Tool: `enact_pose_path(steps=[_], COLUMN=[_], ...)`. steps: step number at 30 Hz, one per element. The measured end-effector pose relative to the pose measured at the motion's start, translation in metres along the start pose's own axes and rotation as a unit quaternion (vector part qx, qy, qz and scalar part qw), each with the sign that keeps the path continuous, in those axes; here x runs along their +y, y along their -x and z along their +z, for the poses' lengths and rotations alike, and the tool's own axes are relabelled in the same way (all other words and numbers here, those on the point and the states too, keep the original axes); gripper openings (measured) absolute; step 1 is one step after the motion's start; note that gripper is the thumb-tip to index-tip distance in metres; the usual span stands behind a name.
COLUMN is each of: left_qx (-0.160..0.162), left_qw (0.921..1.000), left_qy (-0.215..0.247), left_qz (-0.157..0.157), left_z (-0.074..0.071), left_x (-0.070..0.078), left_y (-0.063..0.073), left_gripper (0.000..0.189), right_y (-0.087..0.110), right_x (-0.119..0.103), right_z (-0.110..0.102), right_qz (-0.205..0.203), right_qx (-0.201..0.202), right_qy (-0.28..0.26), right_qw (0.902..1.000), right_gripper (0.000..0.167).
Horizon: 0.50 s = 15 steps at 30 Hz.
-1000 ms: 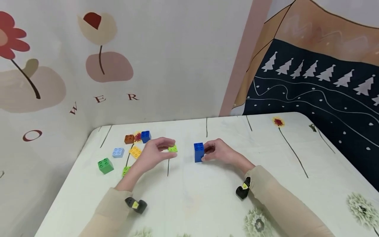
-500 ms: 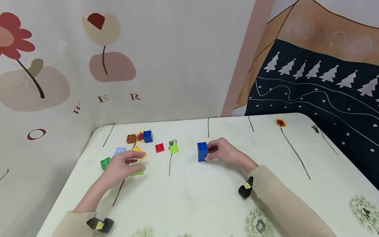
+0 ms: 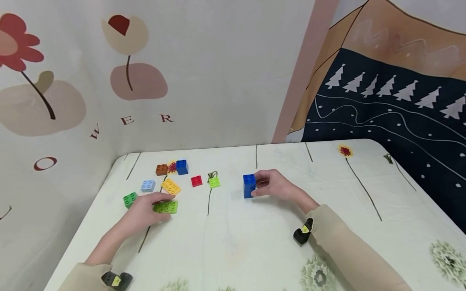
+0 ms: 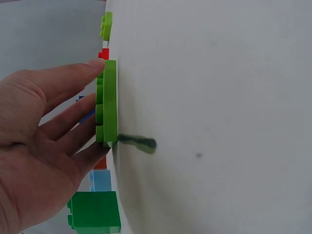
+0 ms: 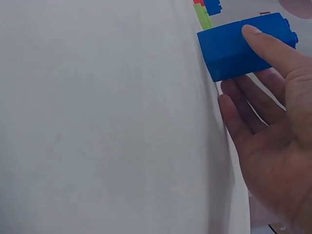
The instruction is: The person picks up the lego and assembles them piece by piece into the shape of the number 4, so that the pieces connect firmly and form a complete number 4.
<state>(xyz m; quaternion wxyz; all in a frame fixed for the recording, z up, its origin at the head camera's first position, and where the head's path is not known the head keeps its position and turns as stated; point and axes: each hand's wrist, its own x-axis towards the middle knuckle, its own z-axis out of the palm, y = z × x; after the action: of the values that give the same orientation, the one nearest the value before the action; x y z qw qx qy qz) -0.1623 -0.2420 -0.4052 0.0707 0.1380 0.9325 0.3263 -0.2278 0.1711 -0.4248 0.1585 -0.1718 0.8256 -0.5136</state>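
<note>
My left hand (image 3: 143,212) is spread around a long lime green toy brick (image 3: 166,207) at the table's left side. Its thumb lies along the near edge and its fingers along the far edge. In the left wrist view the thumb tip is level with the studs of this long brick (image 4: 110,100), and the other fingers pass partly behind it. Right of centre, my right hand (image 3: 274,186) holds a tall blue toy brick (image 3: 249,186) upright. The right wrist view has the thumb pressed on one face of that blue brick (image 5: 234,46), with fingers behind it.
Around the left hand lie a dark green brick (image 3: 130,199), a light blue brick (image 3: 147,186), a yellow brick (image 3: 171,186), a brown brick (image 3: 162,169) and a smaller blue brick (image 3: 182,167). Between the hands are a red brick (image 3: 196,180) and a small lime brick (image 3: 214,182).
My left hand has let go of the small lime brick and moved left and nearer, lowering around the long lime one. My right hand still holds the tall blue brick in place.
</note>
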Motion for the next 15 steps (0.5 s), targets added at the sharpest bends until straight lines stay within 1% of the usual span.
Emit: enact_pose_path(steps=[3,6,12,15], left_qx=[-0.003,0.002,0.004,0.006], left_qw=[1.0,1.0,1.0,0.9999], left_qy=[-0.005,-0.001,0.003,0.003], left_qz=[-0.005,-0.007,-0.006,-0.008], left_z=[0.0003,0.0004,0.0012,0.0017], left_x=[-0.0025,-0.0049,-0.0071,-0.0083], left_y=[0.0002,0.001,0.0021,0.0017], left_gripper=[0.052,0.049,0.047,0.046], right_y=[0.0007,0.0015,0.0018,0.0019], right_x=[-0.0004,-0.0013,-0.0062,-0.007], right_z=[0.0011,0.0032,0.006,0.0061], right_qz=[-0.006,-0.012,-0.016,-0.014], right_qx=[0.009,0.017,0.033,0.036], right_qy=[-0.027,-0.047,-0.079,-0.084], right_qw=[0.9996,0.9987,0.9962,0.9957], right_gripper=[0.047,0.049,0.049,0.048])
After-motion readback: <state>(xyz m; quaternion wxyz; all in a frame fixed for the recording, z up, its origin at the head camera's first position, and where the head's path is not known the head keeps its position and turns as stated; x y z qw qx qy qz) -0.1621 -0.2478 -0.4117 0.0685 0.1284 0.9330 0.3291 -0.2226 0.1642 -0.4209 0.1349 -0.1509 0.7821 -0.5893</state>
